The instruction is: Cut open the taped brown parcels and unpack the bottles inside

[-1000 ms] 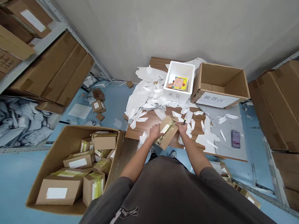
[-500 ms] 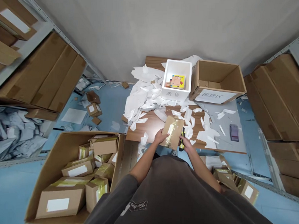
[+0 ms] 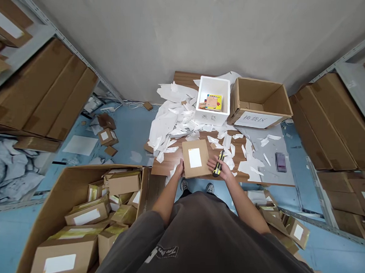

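A flat cardboard box (image 3: 204,154) with a white label (image 3: 195,158) on its upper face is held over the front of the wooden table. My left hand (image 3: 178,169) grips the box's left edge near its lower corner. On the other side, my right hand (image 3: 224,170) holds a yellow and black utility knife (image 3: 218,164) against the palm, pointing away from me. The fingertips of that hand reach to the box's right edge. Whether the blade is out cannot be made out.
Torn white paper (image 3: 167,121) litters the table (image 3: 175,154). Behind stand a white foam box (image 3: 212,118) holding small packs and a cardboard carton (image 3: 261,110). A large carton (image 3: 60,183) of parcels sits at my left. A purple blurred object (image 3: 280,162) lies right.
The box has been turned over: its taped face showed before, now its labelled face is up. It has shifted left, and my right hand's fingers have opened out around the knife.
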`<state>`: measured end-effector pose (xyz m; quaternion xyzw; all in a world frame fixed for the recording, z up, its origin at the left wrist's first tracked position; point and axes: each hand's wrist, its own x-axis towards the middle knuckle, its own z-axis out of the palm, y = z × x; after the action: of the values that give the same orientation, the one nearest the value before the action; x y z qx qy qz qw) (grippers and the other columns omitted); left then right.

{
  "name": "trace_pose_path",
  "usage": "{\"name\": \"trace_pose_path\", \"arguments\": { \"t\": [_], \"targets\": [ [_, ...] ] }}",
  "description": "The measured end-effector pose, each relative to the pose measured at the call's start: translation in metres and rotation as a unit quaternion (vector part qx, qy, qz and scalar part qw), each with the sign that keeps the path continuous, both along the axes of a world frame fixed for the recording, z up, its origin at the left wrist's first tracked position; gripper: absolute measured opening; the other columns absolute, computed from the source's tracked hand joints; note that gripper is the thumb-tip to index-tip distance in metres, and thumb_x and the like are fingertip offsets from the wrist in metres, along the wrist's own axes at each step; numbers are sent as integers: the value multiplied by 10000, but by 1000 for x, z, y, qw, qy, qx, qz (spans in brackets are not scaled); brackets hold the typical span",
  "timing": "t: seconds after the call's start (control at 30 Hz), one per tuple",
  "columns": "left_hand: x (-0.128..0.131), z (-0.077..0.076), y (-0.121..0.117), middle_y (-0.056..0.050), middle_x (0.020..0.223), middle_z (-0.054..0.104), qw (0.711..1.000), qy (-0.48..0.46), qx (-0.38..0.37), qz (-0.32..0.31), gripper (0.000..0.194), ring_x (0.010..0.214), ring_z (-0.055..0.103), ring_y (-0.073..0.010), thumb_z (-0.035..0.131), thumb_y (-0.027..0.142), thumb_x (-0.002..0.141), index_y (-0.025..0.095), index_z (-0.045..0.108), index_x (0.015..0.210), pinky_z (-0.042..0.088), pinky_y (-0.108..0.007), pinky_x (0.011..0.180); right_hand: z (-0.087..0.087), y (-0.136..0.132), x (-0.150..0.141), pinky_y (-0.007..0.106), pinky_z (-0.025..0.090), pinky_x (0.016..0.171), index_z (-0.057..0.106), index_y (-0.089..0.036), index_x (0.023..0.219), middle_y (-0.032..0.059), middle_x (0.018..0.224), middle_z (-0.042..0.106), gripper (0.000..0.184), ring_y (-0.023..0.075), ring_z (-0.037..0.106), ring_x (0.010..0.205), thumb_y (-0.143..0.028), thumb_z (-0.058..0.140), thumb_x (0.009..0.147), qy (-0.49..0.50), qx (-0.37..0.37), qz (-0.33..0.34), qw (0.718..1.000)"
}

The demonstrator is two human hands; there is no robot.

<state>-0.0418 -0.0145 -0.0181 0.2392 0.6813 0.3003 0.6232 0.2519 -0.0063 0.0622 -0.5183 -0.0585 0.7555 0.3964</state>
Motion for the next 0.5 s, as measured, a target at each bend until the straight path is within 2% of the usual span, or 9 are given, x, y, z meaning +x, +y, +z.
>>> {"name": "trace_pose_path", "arguments": {
  "t": [0.03, 0.1, 0.17, 0.23, 0.3, 0.4, 0.5],
  "targets": [
    [-2, 1, -7, -172, 1296, 803, 999, -44, -5, -10, 665, 1260, 749, -347, 580, 725, 1003, 163, 734, 1324, 618, -481, 1043, -4, -2, 2, 388, 672, 861, 614, -328, 1428, 49, 1202, 818, 438, 213, 808, 1008, -285, 616, 992, -14, 5, -27, 1000],
    [-1, 1, -19, -157, 1370, 778, 992, -125, 8, -32, 683, 1308, 729, -335, 680, 719, 953, 197, 705, 1394, 598, -471, 1095, -11, -5, 0, 356, 672, 837, 642, -313, 1392, 31, 1122, 833, 429, 201, 811, 962, -267, 621, 966, -46, -7, -65, 997],
    [5, 1, -29, -153, 1456, 733, 986, -161, 40, -35, 748, 1389, 678, -320, 821, 646, 873, 203, 665, 1455, 541, -445, 1183, -13, -7, -9, 355, 673, 851, 686, -271, 1336, 35, 1053, 841, 425, 215, 812, 946, -242, 648, 914, -69, -35, -60, 995],
    [16, 2, -32, -171, 1470, 720, 982, -180, 48, -22, 796, 1407, 663, -329, 858, 627, 837, 176, 657, 1462, 513, -445, 1219, -8, -8, -20, 373, 661, 940, 730, -239, 1282, 51, 1074, 847, 423, 239, 809, 1026, -226, 683, 862, -88, -35, -25, 995],
    [30, 3, -30, -182, 1444, 734, 977, -209, 32, -15, 782, 1380, 680, -349, 798, 675, 865, 159, 675, 1440, 535, -464, 1198, 5, -7, -26, 375, 603, 1084, 771, -234, 1242, 59, 1184, 841, 402, 247, 769, 1192, -243, 715, 844, -124, 5, 9, 992],
    [51, 5, -22, -169, 1426, 747, 976, -218, 16, -11, 746, 1338, 707, -355, 645, 759, 933, 188, 705, 1409, 588, -460, 1123, 31, 1, -27, 371, 446, 1266, 812, -266, 1232, 43, 1347, 796, 374, 242, 635, 1427, -330, 754, 868, -199, 112, 55, 972],
    [63, 4, -19, -158, 1415, 755, 987, -162, 7, -12, 772, 1302, 728, -333, 493, 828, 974, 241, 694, 1434, 603, -442, 1072, 50, 14, -34, 393, 376, 1314, 804, -301, 1298, 30, 1426, 757, 411, 239, 545, 1517, -394, 758, 900, -224, 196, 100, 949]
  ]
}}
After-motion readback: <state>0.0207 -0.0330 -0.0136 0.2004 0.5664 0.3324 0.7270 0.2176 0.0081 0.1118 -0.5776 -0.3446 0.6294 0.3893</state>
